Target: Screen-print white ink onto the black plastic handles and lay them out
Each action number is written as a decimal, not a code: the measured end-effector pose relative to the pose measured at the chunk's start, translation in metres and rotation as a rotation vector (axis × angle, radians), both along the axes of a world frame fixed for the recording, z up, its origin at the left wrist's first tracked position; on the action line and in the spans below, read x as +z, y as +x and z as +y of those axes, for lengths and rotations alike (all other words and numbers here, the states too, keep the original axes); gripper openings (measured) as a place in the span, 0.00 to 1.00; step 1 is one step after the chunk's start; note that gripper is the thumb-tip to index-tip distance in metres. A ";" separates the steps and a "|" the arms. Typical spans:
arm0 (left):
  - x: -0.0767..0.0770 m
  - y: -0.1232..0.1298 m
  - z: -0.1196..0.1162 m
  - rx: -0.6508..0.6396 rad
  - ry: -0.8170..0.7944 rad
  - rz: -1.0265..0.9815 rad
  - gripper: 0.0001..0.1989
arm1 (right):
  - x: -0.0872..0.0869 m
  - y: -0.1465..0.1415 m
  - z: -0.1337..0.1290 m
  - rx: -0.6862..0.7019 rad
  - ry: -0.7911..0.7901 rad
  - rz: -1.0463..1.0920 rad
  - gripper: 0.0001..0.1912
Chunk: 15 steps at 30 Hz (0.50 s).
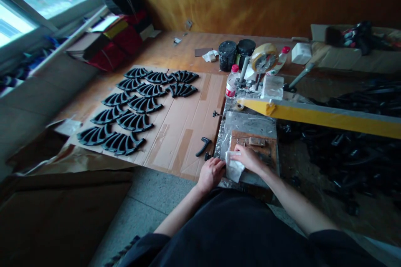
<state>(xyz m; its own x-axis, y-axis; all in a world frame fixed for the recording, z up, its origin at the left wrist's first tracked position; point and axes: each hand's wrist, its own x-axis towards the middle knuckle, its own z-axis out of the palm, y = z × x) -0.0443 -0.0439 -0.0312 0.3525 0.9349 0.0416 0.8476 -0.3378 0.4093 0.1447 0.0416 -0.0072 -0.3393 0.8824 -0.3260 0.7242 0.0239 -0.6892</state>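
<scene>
My right hand (247, 158) pinches a white cloth or tissue (234, 170) at the near edge of the grey work plate (242, 122). Just left of the cloth, my left hand (211, 174) has its fingers curled; whatever it holds is hidden. Behind my right hand lies a wooden board (242, 136) with a small block (257, 141) on it. A loose black curved part (203, 146) rests on the cardboard (175, 133), beyond my left hand. Several fan-shaped black parts (135, 121) are laid out in rows on the cardboard's left side.
A yellow bar (328, 119) reaches in from the right over the bench. Bottles (232, 82), black tubs (227, 55) and a tape roll (264, 57) stand behind the plate. Dark parts (344, 154) are heaped at the right. Red boxes (108, 54) sit near the window.
</scene>
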 end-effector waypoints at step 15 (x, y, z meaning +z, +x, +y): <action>0.004 0.002 0.002 -0.013 -0.029 -0.031 0.10 | -0.008 0.005 -0.007 0.023 -0.318 0.069 0.10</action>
